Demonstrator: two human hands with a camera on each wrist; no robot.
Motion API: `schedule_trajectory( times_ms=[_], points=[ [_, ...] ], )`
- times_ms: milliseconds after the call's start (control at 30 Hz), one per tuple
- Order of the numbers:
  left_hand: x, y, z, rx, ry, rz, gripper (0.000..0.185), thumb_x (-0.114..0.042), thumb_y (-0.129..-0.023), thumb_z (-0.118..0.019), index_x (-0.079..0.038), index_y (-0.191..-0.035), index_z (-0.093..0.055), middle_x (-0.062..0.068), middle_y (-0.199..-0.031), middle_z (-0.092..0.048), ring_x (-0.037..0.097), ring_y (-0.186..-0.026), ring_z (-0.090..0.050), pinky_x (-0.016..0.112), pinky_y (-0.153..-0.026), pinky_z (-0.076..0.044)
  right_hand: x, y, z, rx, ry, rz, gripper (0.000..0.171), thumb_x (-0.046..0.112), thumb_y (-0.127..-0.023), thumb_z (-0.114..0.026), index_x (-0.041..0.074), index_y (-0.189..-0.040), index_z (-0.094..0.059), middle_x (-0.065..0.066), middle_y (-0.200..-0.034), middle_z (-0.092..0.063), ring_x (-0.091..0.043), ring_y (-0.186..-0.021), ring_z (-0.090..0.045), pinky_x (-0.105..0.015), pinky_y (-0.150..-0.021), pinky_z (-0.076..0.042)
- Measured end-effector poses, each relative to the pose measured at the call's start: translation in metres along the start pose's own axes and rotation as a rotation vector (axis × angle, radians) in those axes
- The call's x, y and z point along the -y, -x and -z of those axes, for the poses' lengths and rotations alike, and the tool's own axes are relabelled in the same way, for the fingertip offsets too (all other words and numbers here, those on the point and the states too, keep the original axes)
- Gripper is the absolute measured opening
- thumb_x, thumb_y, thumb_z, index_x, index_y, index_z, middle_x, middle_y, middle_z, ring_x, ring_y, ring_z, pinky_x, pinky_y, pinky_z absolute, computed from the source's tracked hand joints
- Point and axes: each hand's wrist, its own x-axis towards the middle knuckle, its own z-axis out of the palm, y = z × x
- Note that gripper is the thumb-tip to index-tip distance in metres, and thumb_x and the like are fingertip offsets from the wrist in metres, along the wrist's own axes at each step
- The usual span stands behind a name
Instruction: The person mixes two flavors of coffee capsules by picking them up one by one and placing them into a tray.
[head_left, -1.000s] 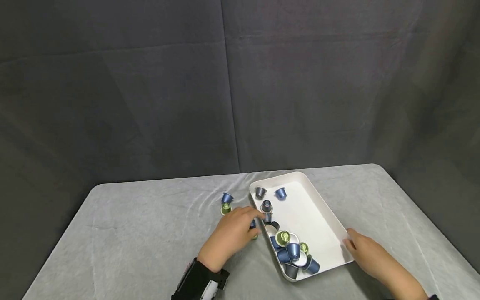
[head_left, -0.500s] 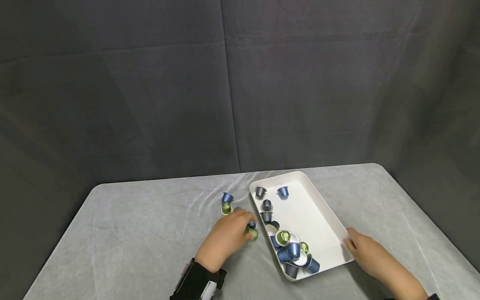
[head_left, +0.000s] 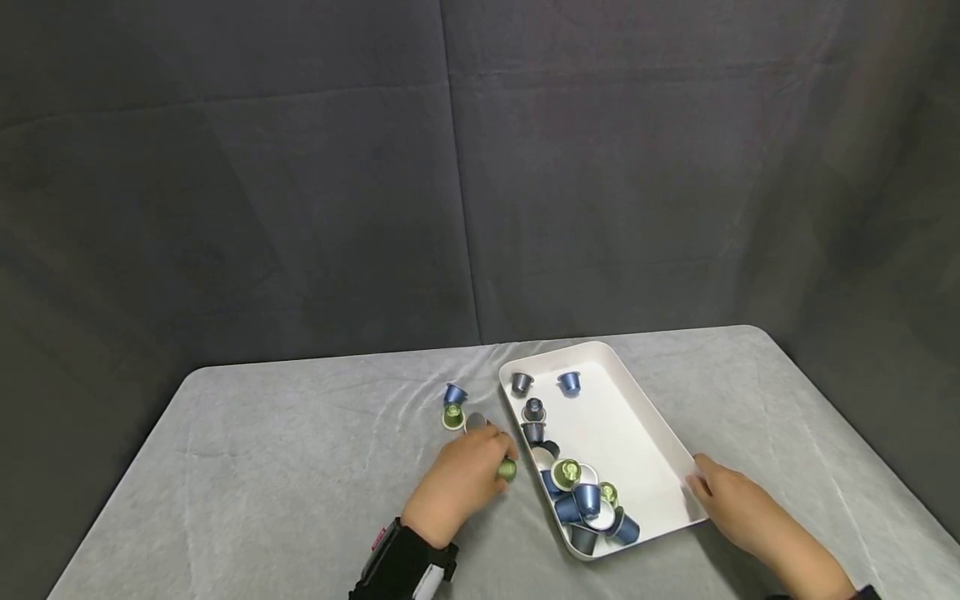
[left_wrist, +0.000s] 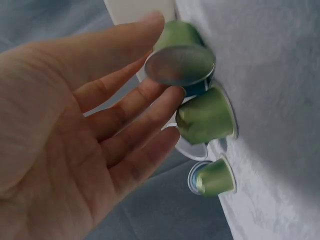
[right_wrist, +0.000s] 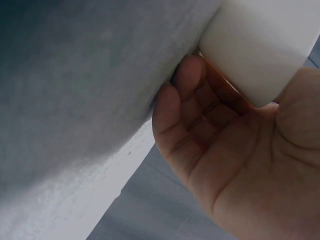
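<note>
I see the left hand [head_left: 459,483] low over the grey table [head_left: 262,467], just left of the white tray [head_left: 645,433]. In the left wrist view its fingers [left_wrist: 135,120] are nearly straight and spread, and the fingertips touch a green capsule [left_wrist: 180,57] whose foil face turns toward the camera; I cannot see any finger curled round it, so I read the hand as loose and apart, touching, not gripping. From the head view that green capsule [head_left: 507,470] sits at the fingertips, near the tray's left wall. Just beside it in the wrist view lie a second green capsule [left_wrist: 206,116] and a third green capsule [left_wrist: 215,177] farther off, with a bit of blue showing between the first 2. Farther up the table I see a blue capsule [head_left: 453,393] and a green one touching it, with a silver disc next to them. The right hand [head_left: 731,504] is at the tray's near right corner; in the right wrist view its fingers [right_wrist: 182,107] curl under the tray's corner [right_wrist: 260,45] while the thumb side lies against the wall, so it holds the tray. Inside the tray a pile of capsules [head_left: 588,500], blue, green and grey, is heaped at the near end, and 4 more stand apart near the far left wall.
</note>
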Motion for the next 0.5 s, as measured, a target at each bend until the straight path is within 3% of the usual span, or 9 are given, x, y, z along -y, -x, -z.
schedule_trajectory(
  times_ms=[267,500],
  points=[
    [-0.004,0.000,-0.010,-0.066,-0.128,-0.069,0.028,-0.008,-0.070,-0.084,-0.014,-0.093,-0.070,-0.003,-0.090,-0.063,0.017,-0.083,-0.063,0.030,-0.073,-0.052,0.000,0.000,0.001,0.007,0.003,-0.001,0.010,0.009,-0.101,-0.048,0.002,-0.095,-0.051,-0.003,-0.071,-0.049,-0.020,-0.070,-0.048,-0.040,-0.063,-0.043],
    [-0.005,0.000,-0.014,-0.119,-0.202,-0.099,0.021,-0.001,-0.072,-0.076,-0.016,-0.086,-0.071,-0.004,-0.082,-0.066,0.017,-0.077,-0.063,0.031,-0.071,-0.050,0.000,-0.001,0.001,0.011,0.000,-0.002,0.011,0.008,-0.101,-0.049,-0.002,-0.099,-0.053,-0.008,-0.081,-0.059,-0.022,-0.073,-0.052,-0.044,-0.065,-0.046]
  ],
)
